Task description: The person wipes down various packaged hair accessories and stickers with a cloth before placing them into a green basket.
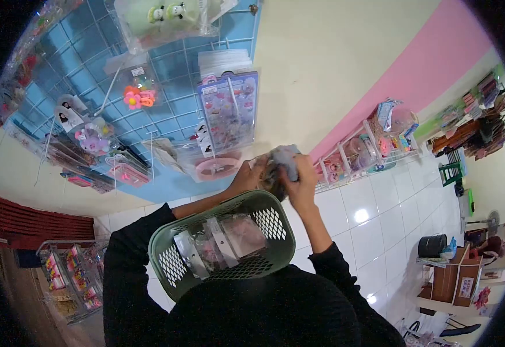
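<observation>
A green plastic basket (157,246) hangs against my body, with my left forearm along its far side. Inside it lie several clear packets with white card tops (223,246). Just beyond the basket, my left hand (249,176) is closed on the left side of a dark, crumpled bundle (274,179). My right hand (301,182) grips the same bundle from the right, fingers wrapped over a grey cloth-like part (287,159). What the bundle is made of is too blurred to tell.
A blue wall grid (174,63) with hanging packets stands ahead on the left. White wire baskets of small goods (354,153) line the wall to the right. A wire rack (73,277) is at the lower left, a wooden desk (452,277) at the far right.
</observation>
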`<state>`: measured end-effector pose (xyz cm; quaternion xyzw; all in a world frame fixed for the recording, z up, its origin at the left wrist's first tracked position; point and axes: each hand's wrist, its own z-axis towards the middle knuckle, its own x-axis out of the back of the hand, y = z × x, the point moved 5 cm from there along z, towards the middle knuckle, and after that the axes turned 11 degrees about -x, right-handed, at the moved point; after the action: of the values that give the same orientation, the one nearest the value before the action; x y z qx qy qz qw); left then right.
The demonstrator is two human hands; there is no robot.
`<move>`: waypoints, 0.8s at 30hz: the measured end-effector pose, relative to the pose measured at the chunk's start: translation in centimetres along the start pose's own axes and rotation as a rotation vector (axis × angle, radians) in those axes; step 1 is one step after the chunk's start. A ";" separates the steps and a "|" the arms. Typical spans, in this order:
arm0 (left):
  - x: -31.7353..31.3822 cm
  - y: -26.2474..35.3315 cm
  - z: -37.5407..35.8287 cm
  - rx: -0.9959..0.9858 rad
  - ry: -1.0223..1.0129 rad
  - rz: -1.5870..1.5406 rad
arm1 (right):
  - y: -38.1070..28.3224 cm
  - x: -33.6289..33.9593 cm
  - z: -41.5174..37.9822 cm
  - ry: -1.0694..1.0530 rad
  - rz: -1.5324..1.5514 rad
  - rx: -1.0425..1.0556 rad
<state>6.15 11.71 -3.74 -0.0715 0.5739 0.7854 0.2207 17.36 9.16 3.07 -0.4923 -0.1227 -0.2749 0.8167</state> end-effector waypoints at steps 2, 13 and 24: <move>-0.3 0.8 -0.8 0.362 0.048 0.063 | 0.1 -0.1 0.1 -0.008 -0.008 -0.013; -0.2 2.5 -1.1 0.347 0.116 0.139 | -1.2 -1.3 -0.9 -0.063 0.076 0.069; 1.1 1.9 -1.5 0.411 0.136 0.450 | 1.5 -0.3 -1.6 0.036 0.067 0.061</move>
<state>4.16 10.08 -2.96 0.0513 0.7355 0.6754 0.0121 17.83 8.45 1.01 -0.4661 -0.0996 -0.2524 0.8421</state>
